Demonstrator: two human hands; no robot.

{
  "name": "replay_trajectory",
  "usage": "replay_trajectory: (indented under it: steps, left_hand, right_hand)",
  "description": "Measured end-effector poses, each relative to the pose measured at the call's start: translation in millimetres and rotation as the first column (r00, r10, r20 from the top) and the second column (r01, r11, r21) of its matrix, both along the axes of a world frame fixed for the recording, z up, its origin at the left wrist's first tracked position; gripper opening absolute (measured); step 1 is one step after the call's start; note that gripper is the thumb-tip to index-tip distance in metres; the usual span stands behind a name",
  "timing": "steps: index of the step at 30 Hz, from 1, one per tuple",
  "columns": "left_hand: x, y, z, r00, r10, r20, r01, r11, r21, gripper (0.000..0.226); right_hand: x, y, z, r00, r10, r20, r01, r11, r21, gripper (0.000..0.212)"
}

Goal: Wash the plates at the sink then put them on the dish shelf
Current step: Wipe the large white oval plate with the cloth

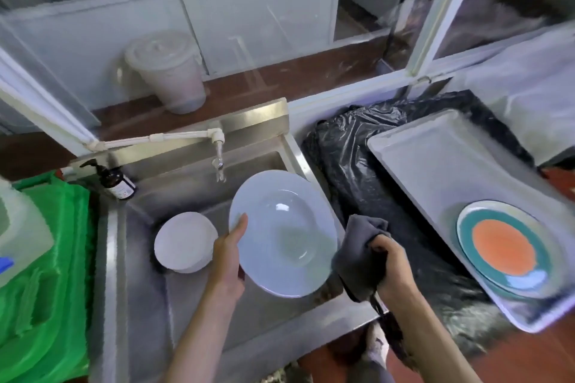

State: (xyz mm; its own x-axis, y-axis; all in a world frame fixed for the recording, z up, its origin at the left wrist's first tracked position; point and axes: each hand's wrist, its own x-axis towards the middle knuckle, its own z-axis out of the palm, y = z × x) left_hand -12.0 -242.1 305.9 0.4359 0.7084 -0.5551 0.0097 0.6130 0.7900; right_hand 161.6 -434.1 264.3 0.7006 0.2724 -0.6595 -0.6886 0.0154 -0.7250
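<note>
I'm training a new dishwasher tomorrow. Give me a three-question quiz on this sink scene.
1. True or false: the left hand holds the white plate over the sink.
2. What does the right hand grip? A) sponge B) grey cloth C) brown bottle
3. Fill in: the orange and teal plate lies on the white ____.

Key: 1 true; 2 B; 3 tray.
</note>
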Motion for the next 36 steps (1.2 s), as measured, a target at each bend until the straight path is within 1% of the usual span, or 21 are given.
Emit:
replay_trajectory:
  steps: [1, 2, 3, 5, 6, 8, 10, 13, 15, 17, 19, 21, 22, 25, 26, 27, 29, 30, 33, 34, 36]
  left_hand:
    - [14.0, -3.9, 0.8, 0.999, -0.039, 0.002, 0.039, 0.999, 0.001, 0.034]
    - [27.6, -7.5, -1.4, 0.997, -0.082, 0.008, 0.082, 0.997, 0.001, 0.036]
    - [42.1, -13.3, -1.2, 0.992, -0.127, 0.011, 0.127, 0.992, -0.014, 0.038]
    - [71.3, -25.5, -4.5, 0.980, -0.196, 0.019, 0.197, 0.980, -0.038, 0.042]
    - [86.1, -31.3, -6.5, 0.974, -0.224, 0.020, 0.224, 0.974, -0.033, 0.041]
    - [117.5, -44.1, -9.2, 0.962, -0.272, 0.006, 0.272, 0.962, -0.023, 0.038]
    - [148.5, -57.8, -10.5, 0.947, -0.320, -0.004, 0.320, 0.947, -0.029, 0.039]
    - [192.0, -82.1, -11.7, 0.924, -0.382, -0.017, 0.381, 0.923, -0.051, 0.042]
    - [219.3, -100.8, -14.7, 0.902, -0.431, -0.019, 0.429, 0.901, -0.056, 0.042]
    - [246.1, -120.4, -20.1, 0.882, -0.470, -0.023, 0.468, 0.881, -0.067, 0.037]
    - [271.9, -137.3, -30.1, 0.849, -0.527, -0.033, 0.522, 0.847, -0.099, 0.036]
    - [296.6, -152.6, -43.9, 0.805, -0.591, -0.042, 0.583, 0.803, -0.121, 0.043]
    - [308.5, -160.0, -51.7, 0.786, -0.616, -0.050, 0.608, 0.785, -0.120, 0.047]
    - [342.0, -185.0, -68.7, 0.708, -0.702, -0.075, 0.696, 0.712, -0.095, 0.057]
    - [352.0, -193.6, -73.4, 0.677, -0.729, -0.097, 0.724, 0.684, -0.086, 0.058]
    - [361.0, -201.6, -78.0, 0.662, -0.740, -0.120, 0.735, 0.672, -0.092, 0.056]
    - [378.4, -215.1, -89.0, 0.670, -0.726, -0.154, 0.718, 0.686, -0.117, 0.048]
    - [386.4, -221.3, -94.2, 0.672, -0.719, -0.177, 0.710, 0.694, -0.120, 0.043]
    - [406.1, -238.5, -105.7, 0.642, -0.735, -0.219, 0.735, 0.671, -0.095, 0.028]
    - [410.8, -243.5, -108.7, 0.627, -0.742, -0.235, 0.749, 0.658, -0.081, 0.025]
    - [419.2, -251.4, -115.0, 0.605, -0.749, -0.270, 0.765, 0.641, -0.064, 0.026]
  right_hand:
    - [14.7, -12.6, -3.4, 0.997, -0.018, -0.079, 0.017, 1.000, -0.014, 0.018]
    - [28.0, -25.0, -4.2, 0.994, -0.005, -0.112, 0.002, 1.000, -0.023, 0.013]
    - [40.1, -37.4, -4.7, 0.993, 0.020, -0.113, -0.025, 0.999, -0.041, 0.013]
    - [60.2, -61.9, -1.8, 0.991, 0.068, -0.117, -0.078, 0.994, -0.083, 0.020]
    - [68.4, -74.6, -1.7, 0.989, 0.064, -0.133, -0.076, 0.993, -0.085, 0.027]
    - [85.0, -100.8, -3.4, 0.988, -0.006, -0.156, -0.003, 0.998, -0.056, 0.027]
    - [102.8, -124.0, -7.7, 0.985, -0.072, -0.159, 0.069, 0.997, -0.026, 0.019]
    - [132.6, -156.4, -13.2, 0.981, -0.139, -0.134, 0.135, 0.990, -0.037, 0.010]
    - [150.7, -178.5, -18.2, 0.978, -0.153, -0.144, 0.147, 0.988, -0.049, 0.019]
    - [167.4, -201.8, -21.6, 0.971, -0.194, -0.137, 0.185, 0.980, -0.078, 0.025]
    - [183.7, -225.2, -28.7, 0.970, -0.214, -0.118, 0.202, 0.973, -0.110, 0.029]
    - [200.5, -247.2, -32.1, 0.973, -0.211, -0.095, 0.197, 0.971, -0.139, 0.032]
    - [208.3, -257.9, -32.2, 0.977, -0.199, -0.075, 0.187, 0.971, -0.148, 0.030]
    - [227.2, -288.5, -33.6, 0.988, -0.149, -0.049, 0.137, 0.973, -0.185, 0.010]
    - [232.4, -298.2, -36.1, 0.989, -0.139, -0.053, 0.124, 0.968, -0.216, 0.012]
    - [237.3, -307.6, -39.8, 0.989, -0.135, -0.058, 0.117, 0.962, -0.246, 0.016]
    - [246.4, -323.9, -47.7, 0.987, -0.143, -0.067, 0.117, 0.945, -0.306, 0.026]
    - [250.1, -330.9, -50.3, 0.986, -0.148, -0.073, 0.117, 0.938, -0.326, 0.028]
    - [258.5, -347.2, -55.9, 0.983, -0.162, -0.081, 0.124, 0.927, -0.354, 0.012]
    - [260.8, -350.5, -57.3, 0.984, -0.161, -0.079, 0.123, 0.924, -0.361, 0.011]
    - [265.2, -355.2, -57.4, 0.984, -0.160, -0.077, 0.121, 0.921, -0.371, 0.016]
